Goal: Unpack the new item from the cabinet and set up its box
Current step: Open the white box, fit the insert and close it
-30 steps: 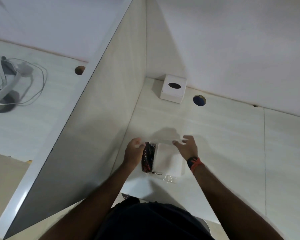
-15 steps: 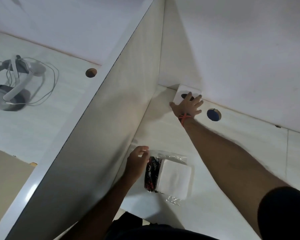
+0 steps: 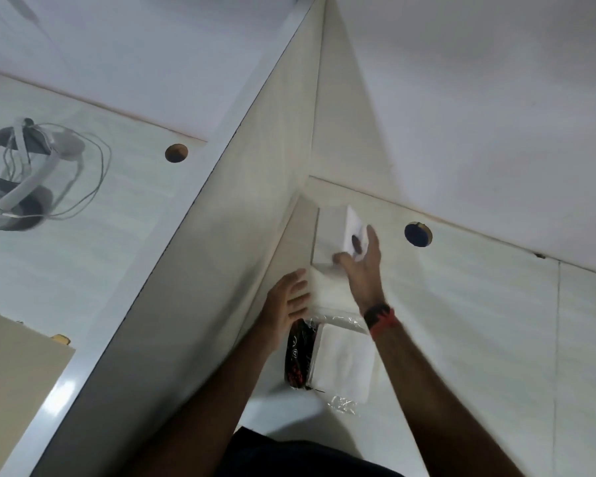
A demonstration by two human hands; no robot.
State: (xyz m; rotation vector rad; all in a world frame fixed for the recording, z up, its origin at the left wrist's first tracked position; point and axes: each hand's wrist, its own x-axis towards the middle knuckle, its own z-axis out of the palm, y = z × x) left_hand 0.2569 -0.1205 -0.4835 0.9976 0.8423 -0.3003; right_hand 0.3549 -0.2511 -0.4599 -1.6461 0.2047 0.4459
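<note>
My right hand (image 3: 362,266) grips the white tissue box (image 3: 331,235), lifted and tipped on its side near the cabinet's back left corner, with its dark oval opening facing right. Just below the box is a blurred white stack (image 3: 327,294). My left hand (image 3: 286,301) has its fingers stretched out against the stack's left edge. Nearer to me, the clear plastic pack of white tissues (image 3: 344,363) with a black and red wrapper (image 3: 298,352) lies flat on the cabinet shelf (image 3: 479,321).
A cabinet side panel (image 3: 193,270) rises at the left. A round cable hole (image 3: 417,234) sits in the shelf by the back wall. Beyond the panel, on another surface, lie a white headset with cables (image 3: 21,187) and a second hole (image 3: 176,153).
My right hand reached to the back corner, took the white box and pulled it nearer, tipping it on its side. My left hand moved forward from the pack to the white stack.
</note>
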